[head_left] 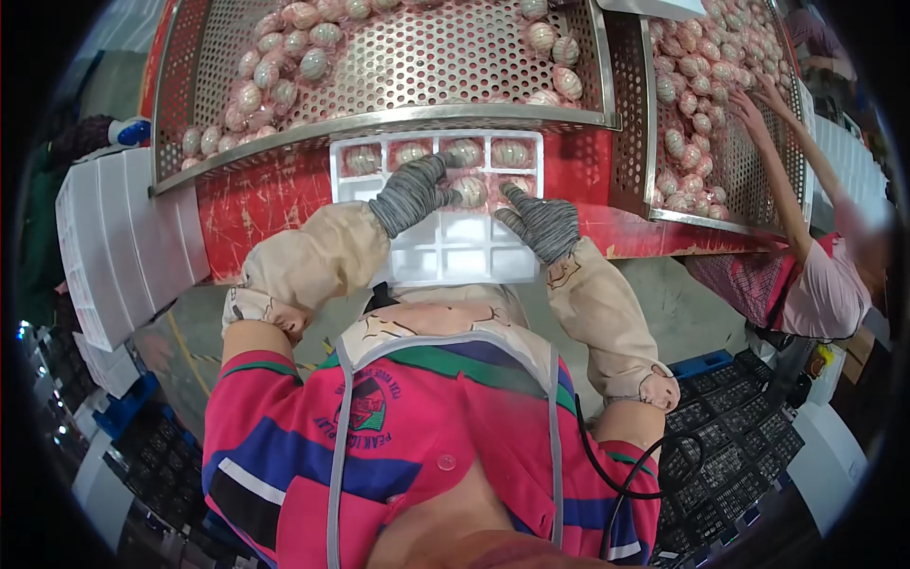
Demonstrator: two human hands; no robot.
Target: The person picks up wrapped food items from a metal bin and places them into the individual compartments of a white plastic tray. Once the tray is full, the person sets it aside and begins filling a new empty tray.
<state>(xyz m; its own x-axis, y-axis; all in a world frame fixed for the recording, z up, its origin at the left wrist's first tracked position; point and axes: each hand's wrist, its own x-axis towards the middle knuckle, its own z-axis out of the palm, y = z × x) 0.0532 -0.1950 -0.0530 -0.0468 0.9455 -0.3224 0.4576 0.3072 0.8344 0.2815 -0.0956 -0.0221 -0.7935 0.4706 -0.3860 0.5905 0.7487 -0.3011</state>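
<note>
In front of me a white foam tray with square compartments rests against a metal bin. Wrapped eggs in clear film with reddish print, such as one wrapped egg at the left corner, fill its far row. My left hand, in a grey striped glove, reaches over the tray. Its thumb and fingers are apart, at the left sides of two wrapped eggs, one being the second-row wrapped egg. Gloved likewise, my right hand lies over the tray's right edge. Its fingertips are spread at another second-row wrapped egg, partly covered.
A perforated metal bin holds more wrapped eggs beyond the tray. To the right, a person's hands reach into a second bin. Stacked white trays stand at left. Black crates are on the floor at right.
</note>
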